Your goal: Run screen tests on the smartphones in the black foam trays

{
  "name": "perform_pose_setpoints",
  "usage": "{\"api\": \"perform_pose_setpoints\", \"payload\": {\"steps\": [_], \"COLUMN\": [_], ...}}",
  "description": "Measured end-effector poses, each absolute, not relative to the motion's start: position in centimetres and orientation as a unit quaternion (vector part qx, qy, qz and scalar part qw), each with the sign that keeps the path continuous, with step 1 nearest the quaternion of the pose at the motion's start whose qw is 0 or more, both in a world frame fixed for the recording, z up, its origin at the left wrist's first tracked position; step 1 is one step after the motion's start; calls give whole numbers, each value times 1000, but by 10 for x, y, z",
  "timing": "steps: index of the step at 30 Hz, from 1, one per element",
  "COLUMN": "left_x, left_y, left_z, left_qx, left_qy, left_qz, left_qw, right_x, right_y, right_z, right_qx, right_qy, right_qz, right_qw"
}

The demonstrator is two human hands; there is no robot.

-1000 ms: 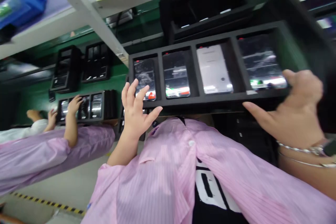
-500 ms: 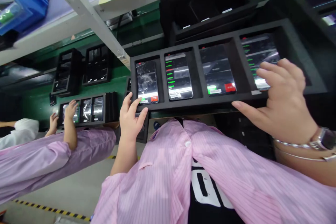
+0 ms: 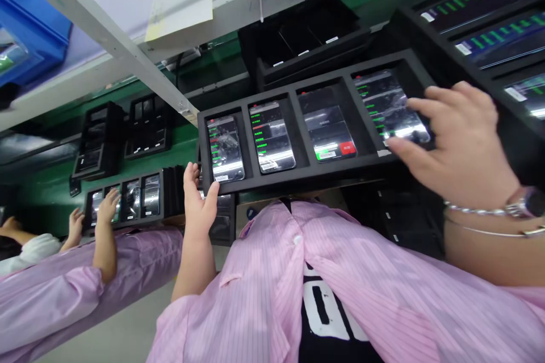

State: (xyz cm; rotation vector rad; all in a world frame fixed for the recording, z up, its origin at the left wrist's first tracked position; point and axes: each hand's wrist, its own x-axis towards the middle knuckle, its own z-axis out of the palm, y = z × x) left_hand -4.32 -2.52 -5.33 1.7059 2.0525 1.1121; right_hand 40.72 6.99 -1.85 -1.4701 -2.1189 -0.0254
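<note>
Your right hand point(image 3: 464, 147) is spread over the far-right phone point(image 3: 378, 96) in a black foam tray point(image 3: 281, 184), with your fingers point(image 3: 434, 99) across its lit screen. Your left hand point(image 3: 196, 212) sits at the tray's near left corner, thumb against the edge. The tray has four compartments, each holding a smartphone point(image 3: 271, 137) showing green text; the third also shows a red button. Another tray of lit phones point(image 3: 481, 28) sits just beyond your right hand. To your left, a co-worker's hands point(image 3: 106, 207) reach to a similar tray point(image 3: 140, 218), a pink sleeve point(image 3: 55, 289) alongside. Your pink striped smock point(image 3: 255, 295) hangs open over a black printed T-shirt point(image 3: 323, 317).
</note>
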Motion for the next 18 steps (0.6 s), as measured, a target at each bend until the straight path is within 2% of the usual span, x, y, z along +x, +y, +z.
{"api": "perform_pose_setpoints", "payload": {"steps": [5,10,15,18], "left_x": [-23,25,52,50], "left_y": [-7,44,100,88], "left_z": [-15,18,14,21], "left_qx": [655,709,712,730], "left_qy": [701,695,699,679], "left_qz": [275,109,57,47], "left_qw": [53,38,38,66], "right_x": [437,400,363,381], "right_y": [92,103,129,124], "right_z": [-17,-16,-27,-23], "right_qx": [-586,-535,-547,-509], "right_qy": [-769,-817,-821,-848], "right_qz": [45,58,25,50], "right_qw": [252,208,161,136]}}
